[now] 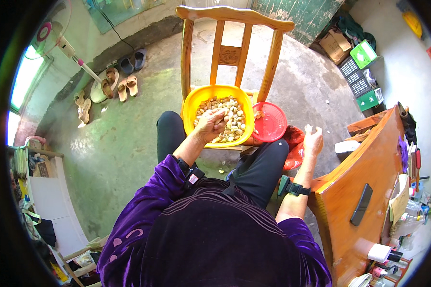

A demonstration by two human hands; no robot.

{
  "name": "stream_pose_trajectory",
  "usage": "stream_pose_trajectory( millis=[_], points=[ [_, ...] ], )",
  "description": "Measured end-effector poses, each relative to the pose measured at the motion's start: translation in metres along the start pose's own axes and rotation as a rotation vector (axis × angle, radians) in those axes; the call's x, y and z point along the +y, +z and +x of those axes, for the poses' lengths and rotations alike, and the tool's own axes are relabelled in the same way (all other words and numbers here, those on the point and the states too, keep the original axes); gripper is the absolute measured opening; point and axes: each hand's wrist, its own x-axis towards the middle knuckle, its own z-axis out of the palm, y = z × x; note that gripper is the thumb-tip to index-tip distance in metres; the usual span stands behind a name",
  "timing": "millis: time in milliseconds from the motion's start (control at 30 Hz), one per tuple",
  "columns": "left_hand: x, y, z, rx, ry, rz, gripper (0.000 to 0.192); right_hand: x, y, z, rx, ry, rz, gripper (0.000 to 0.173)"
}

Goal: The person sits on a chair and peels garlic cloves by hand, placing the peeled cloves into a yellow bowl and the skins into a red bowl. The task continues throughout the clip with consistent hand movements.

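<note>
A yellow plastic basin (188, 118) full of small tan and whitish pieces, perhaps garlic cloves or nuts, rests on the seat of a wooden chair (233, 13). Over its middle is my left hand (212, 125), fingers curled; whether a piece is in them is unclear. Touching the basin's right side, a red plastic basket (274, 122) has a few light-brown pieces at its left edge. My right hand (313, 140) is raised right of a red plastic bag (293, 154), fingers bent upward, with something pale at the fingertips that I cannot make out.
A wooden table (348, 204) with a black phone (361, 204) stands close on my right. Slippers and shoes (127, 88) lie by a standing fan (89, 71) at the left. Crates (355, 80) and a cardboard box (334, 46) are stacked at the back right.
</note>
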Motion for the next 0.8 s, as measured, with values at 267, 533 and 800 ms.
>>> stream_pose_trajectory(
  millis=[267,533,800],
  points=[
    [-0.007,0.008,0.005,0.075,0.038,0.109,0.015,-0.128,0.007,-0.065,-0.482,-0.351,0.976,0.023],
    [0.004,0.005,-0.005,0.026,0.064,0.139,0.014,-0.191,0.037,-0.103,-1.096,0.018,1.460,0.012],
    [0.001,0.001,-0.004,0.073,0.060,0.024,0.011,-0.190,0.038,-0.100,-1.269,0.284,1.603,0.019]
  ],
)
